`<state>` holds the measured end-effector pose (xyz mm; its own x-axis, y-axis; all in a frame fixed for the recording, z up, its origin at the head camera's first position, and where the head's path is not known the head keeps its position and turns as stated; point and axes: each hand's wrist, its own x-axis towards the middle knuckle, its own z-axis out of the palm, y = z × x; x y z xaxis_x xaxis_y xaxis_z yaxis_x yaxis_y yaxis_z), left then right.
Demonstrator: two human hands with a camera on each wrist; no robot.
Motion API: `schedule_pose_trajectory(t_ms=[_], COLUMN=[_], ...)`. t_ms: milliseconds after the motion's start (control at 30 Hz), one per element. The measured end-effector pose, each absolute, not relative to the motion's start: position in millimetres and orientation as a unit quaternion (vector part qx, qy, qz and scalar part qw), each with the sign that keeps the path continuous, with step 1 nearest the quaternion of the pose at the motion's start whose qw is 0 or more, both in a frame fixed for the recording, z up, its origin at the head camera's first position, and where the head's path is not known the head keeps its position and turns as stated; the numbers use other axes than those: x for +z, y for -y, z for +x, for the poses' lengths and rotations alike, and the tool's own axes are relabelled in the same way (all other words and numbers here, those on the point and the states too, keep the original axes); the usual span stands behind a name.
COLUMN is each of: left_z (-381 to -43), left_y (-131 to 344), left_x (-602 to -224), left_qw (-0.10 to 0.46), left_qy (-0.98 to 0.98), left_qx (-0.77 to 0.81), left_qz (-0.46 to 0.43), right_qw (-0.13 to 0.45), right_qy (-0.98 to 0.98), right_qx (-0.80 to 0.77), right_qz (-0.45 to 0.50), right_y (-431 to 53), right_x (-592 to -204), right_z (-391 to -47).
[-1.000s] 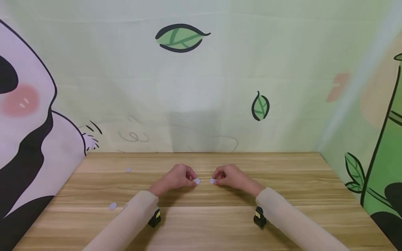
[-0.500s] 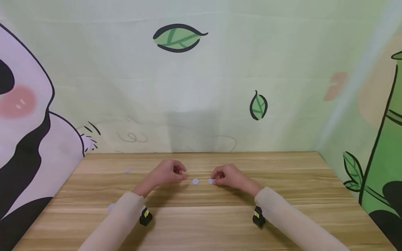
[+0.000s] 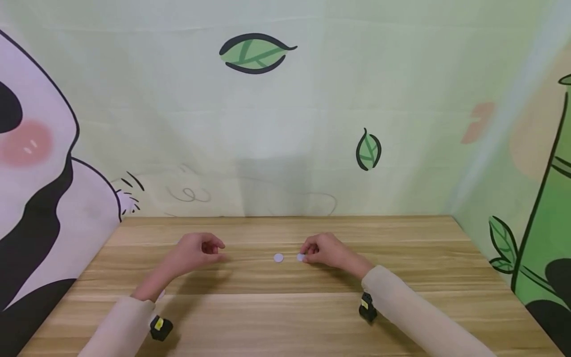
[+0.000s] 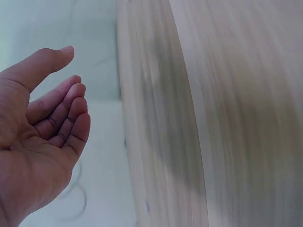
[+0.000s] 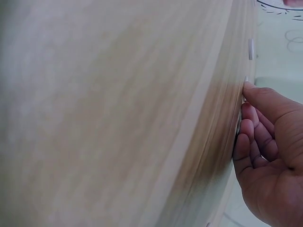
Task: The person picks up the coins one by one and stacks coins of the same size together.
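Note:
In the head view my left hand [image 3: 196,252] hangs above the left part of the wooden table, fingers loosely curved with nothing between them. In the left wrist view its thumb stands apart from the bent fingers. My right hand [image 3: 329,252] pinches a small white disc [image 3: 300,258] at the table surface between thumb and fingertips, which cover part of it. Just left of that, a second white disc [image 3: 278,258] lies flat, untouched. Another white disc [image 3: 161,295] peeks out beside the left forearm, mostly hidden by it.
The wooden table [image 3: 285,322] runs back to a pale green cloth backdrop [image 3: 285,124] printed with leaves and a panda. Each wrist wears a black camera module, one on the left [image 3: 160,328] and one on the right [image 3: 368,308].
My left hand has let go of the middle disc and moved left, now covering the far-left disc. The right hand stays at its disc.

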<state>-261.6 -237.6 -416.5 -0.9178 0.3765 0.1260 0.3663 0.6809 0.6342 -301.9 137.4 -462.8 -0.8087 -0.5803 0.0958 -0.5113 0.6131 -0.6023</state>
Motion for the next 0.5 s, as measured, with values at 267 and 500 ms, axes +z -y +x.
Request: schedule_pose_trajectory(t_ms=[267, 500], left_z=[-243.3, -228.8], left_y=[276.9, 299.4], left_x=[-409.4, -408.2], left_qw=[0.000, 0.018], left_qy=[-0.928, -0.931], left_qx=[0.325, 0.324], left_qz=[0.182, 0.169], right_qw=[0.057, 0.064], right_qy=[-0.898, -0.892], right_qx=[-0.319, -0.331], right_qz=[-0.299, -0.301], right_y=[-137.7, -137.3], right_x=[-460.0, -457.2], right_z=[-301.1, -298.9])
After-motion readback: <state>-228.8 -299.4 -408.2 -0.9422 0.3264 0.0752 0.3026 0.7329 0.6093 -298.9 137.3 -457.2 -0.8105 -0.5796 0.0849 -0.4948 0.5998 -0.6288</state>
